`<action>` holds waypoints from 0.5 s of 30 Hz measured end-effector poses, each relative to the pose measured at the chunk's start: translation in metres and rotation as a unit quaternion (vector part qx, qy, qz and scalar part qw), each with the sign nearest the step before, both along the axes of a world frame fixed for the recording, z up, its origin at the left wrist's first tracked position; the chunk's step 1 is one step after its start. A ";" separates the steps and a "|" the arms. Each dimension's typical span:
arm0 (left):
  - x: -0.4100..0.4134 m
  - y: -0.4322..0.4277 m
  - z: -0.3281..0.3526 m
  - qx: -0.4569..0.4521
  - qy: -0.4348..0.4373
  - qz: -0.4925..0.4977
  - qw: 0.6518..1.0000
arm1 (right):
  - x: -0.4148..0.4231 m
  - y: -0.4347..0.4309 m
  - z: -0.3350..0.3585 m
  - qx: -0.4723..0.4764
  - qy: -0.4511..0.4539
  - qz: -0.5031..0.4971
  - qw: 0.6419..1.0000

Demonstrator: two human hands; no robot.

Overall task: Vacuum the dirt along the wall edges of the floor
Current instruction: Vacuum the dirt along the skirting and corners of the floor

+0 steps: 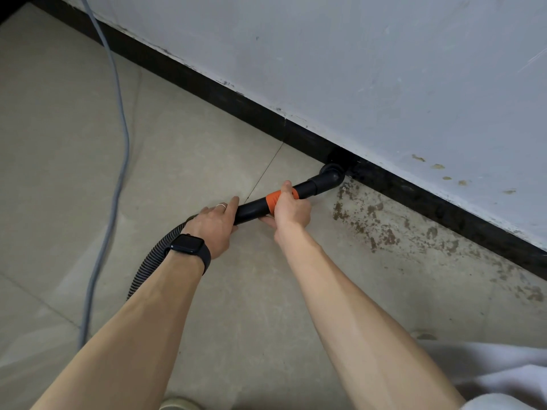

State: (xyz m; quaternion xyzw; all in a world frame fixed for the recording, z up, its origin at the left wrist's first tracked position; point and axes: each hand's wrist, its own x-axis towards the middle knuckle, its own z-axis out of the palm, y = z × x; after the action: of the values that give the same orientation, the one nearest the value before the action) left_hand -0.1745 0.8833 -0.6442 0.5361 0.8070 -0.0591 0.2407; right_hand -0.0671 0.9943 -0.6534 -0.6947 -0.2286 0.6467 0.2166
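Note:
A black vacuum tube (307, 187) with an orange band (273, 200) runs from my hands up to a black nozzle (337, 171) that sits at the foot of the black baseboard (225, 96). My right hand (291, 208) grips the tube at the orange band. Just behind it, my left hand (214, 221), with a ring and a dark watch, holds the tube's rear end where the ribbed black hose (151, 261) joins. Brown dirt (384, 232) is scattered on the floor along the wall to the right of the nozzle.
A grey cable (118, 173) trails down the beige tiled floor (59, 143) on the left. The pale wall (384, 69) is scuffed and stained. White fabric (488, 374) lies at the bottom right. A shoe tip (180, 403) shows at the bottom edge.

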 end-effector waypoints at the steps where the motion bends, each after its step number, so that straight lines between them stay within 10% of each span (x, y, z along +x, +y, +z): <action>1: -0.001 -0.001 0.001 0.006 -0.002 0.003 1.000 | -0.001 -0.001 0.001 -0.002 0.010 0.001 1.000; 15: -0.024 -0.057 0.024 0.020 0.033 0.013 0.999 | -0.021 -0.039 0.011 -0.020 0.096 0.059 0.993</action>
State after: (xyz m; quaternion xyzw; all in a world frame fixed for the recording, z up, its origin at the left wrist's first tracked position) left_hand -0.1980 0.8268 -0.6201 0.5279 0.8223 -0.0575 0.2044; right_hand -0.0881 0.9552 -0.6419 -0.6187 -0.2340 0.7268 0.1849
